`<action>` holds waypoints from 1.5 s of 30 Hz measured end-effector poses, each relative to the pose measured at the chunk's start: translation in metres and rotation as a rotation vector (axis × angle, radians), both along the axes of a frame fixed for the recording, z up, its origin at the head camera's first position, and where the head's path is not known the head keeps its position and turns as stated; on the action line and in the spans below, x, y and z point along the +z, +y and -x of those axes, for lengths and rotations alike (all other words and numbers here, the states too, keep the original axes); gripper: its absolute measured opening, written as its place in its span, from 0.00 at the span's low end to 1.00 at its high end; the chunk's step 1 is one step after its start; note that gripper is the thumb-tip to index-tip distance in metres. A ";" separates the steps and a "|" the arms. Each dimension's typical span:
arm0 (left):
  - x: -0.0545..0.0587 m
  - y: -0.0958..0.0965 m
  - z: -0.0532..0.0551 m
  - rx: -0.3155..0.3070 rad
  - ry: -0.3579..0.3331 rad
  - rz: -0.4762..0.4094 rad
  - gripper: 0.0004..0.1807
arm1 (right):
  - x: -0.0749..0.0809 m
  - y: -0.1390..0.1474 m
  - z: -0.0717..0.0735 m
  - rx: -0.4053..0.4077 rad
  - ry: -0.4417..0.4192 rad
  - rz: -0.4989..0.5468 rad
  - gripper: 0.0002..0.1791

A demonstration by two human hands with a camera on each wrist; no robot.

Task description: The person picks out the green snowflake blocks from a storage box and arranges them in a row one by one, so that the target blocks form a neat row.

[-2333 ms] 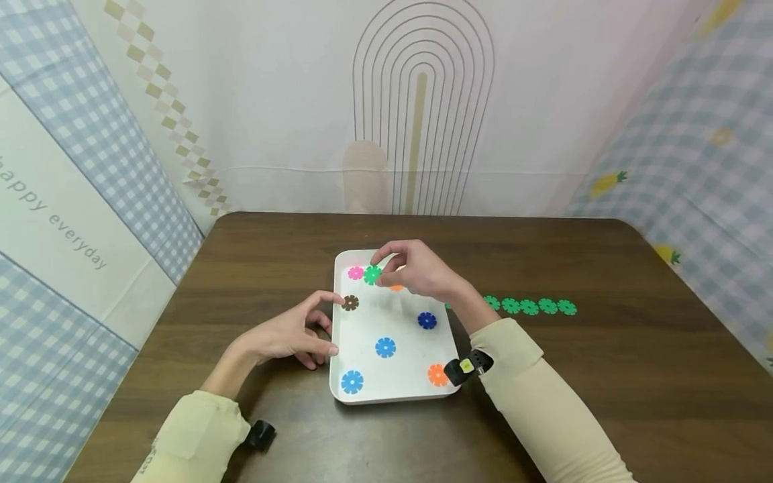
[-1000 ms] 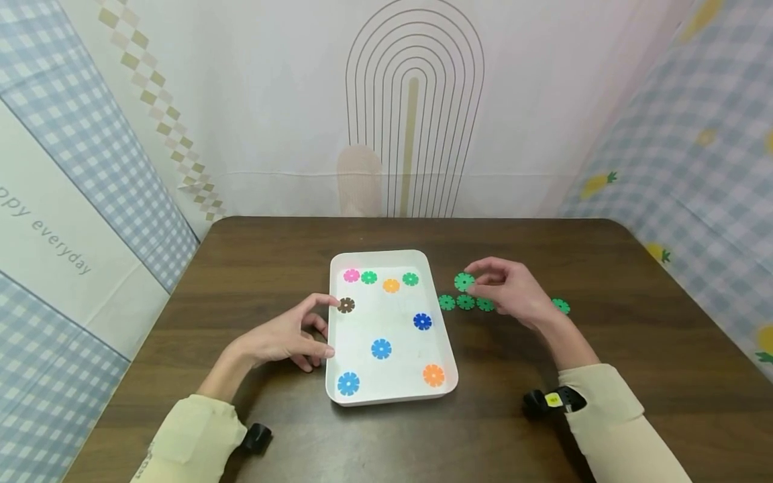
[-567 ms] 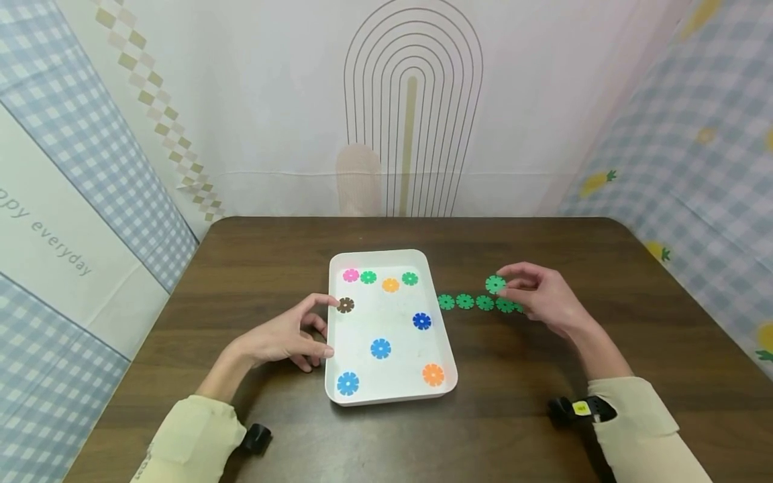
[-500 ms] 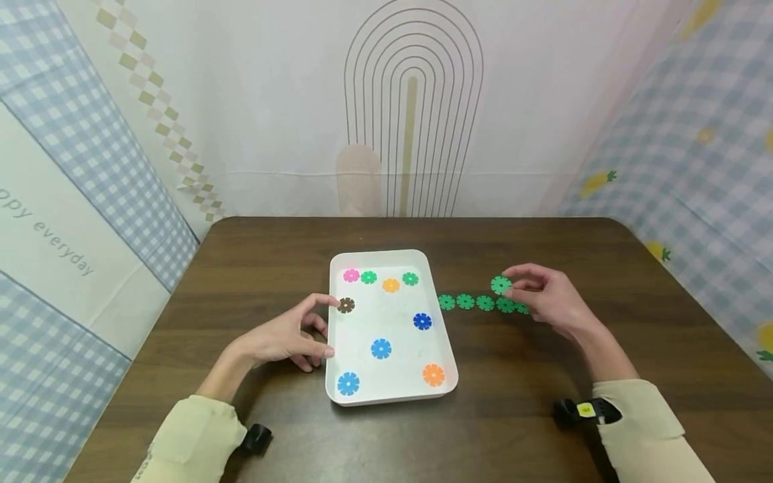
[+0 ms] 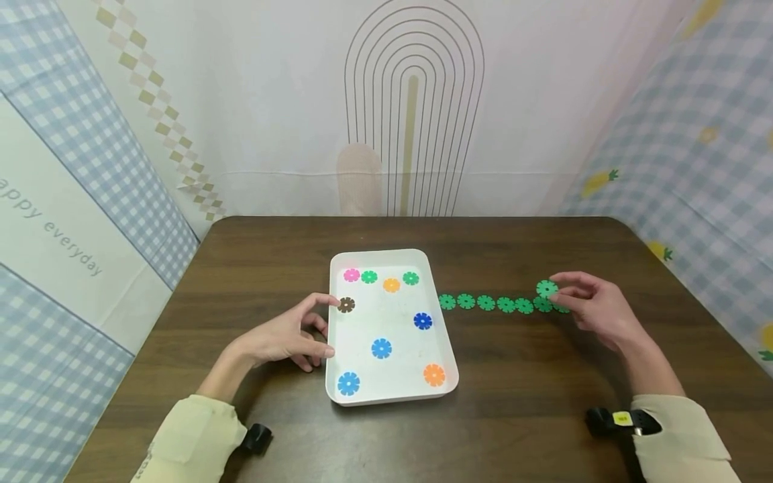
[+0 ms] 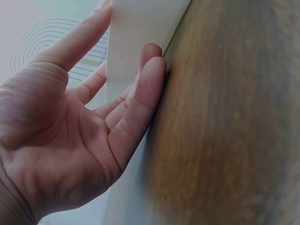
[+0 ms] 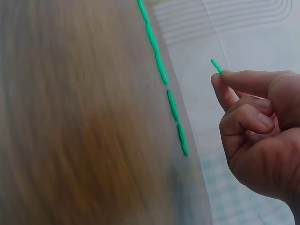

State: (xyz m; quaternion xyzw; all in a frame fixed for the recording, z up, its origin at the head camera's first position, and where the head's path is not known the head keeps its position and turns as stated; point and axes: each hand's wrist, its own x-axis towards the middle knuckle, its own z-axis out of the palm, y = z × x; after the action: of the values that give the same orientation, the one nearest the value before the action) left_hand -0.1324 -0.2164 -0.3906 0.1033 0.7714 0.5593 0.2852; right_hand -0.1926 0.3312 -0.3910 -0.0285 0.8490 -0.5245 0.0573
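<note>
My right hand (image 5: 598, 305) pinches a green snowflake building disc (image 5: 547, 289) between thumb and index finger, raised above the right end of a row of green discs (image 5: 486, 303) on the table. In the right wrist view the held disc (image 7: 216, 66) shows edge-on at the fingertips, apart from the row. My left hand (image 5: 290, 332) holds the left side of a white tray (image 5: 392, 400). Its thumb and index finger lie at the rim; in the left wrist view the other fingers (image 6: 136, 108) curl beside the tray's outer wall (image 6: 133, 42).
Scattered in the tray are pink (image 5: 351, 275), brown (image 5: 346, 305), orange (image 5: 433, 375) and several blue discs (image 5: 381, 349), plus two green discs (image 5: 410, 278). The row of green discs starts at the tray's right edge. A patterned cloth (image 5: 272, 134) hangs behind the wooden table (image 5: 513, 248).
My right hand has moved from over the tray to the right along the row, carrying the green disc. My left hand stays at the tray's side.
</note>
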 end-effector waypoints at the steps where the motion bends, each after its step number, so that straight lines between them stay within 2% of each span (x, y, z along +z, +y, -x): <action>1: 0.000 0.000 0.000 0.001 0.000 0.000 0.48 | -0.001 0.004 0.000 -0.010 0.004 -0.009 0.15; 8: 0.000 0.000 0.000 0.002 -0.006 -0.002 0.48 | -0.007 0.023 -0.003 -0.074 0.004 -0.067 0.12; 16: 0.001 0.000 0.000 0.002 -0.009 -0.001 0.48 | -0.013 0.039 -0.002 -0.137 -0.021 -0.069 0.11; 26: 0.001 0.000 0.000 0.003 -0.009 0.004 0.49 | -0.017 0.053 -0.001 -0.156 -0.044 -0.140 0.09; 36: 0.001 0.000 0.000 0.001 -0.007 0.004 0.49 | -0.024 0.055 0.001 -0.170 -0.067 -0.214 0.25; 45: 0.001 -0.001 0.000 -0.005 -0.002 0.008 0.48 | -0.025 0.053 0.002 -0.188 -0.062 -0.245 0.26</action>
State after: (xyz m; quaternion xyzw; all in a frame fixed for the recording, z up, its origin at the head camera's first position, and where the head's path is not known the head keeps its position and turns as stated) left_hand -0.1322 -0.2171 -0.3893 0.1037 0.7731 0.5557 0.2877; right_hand -0.1945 0.3837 -0.4157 0.0745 0.9033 -0.4208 0.0372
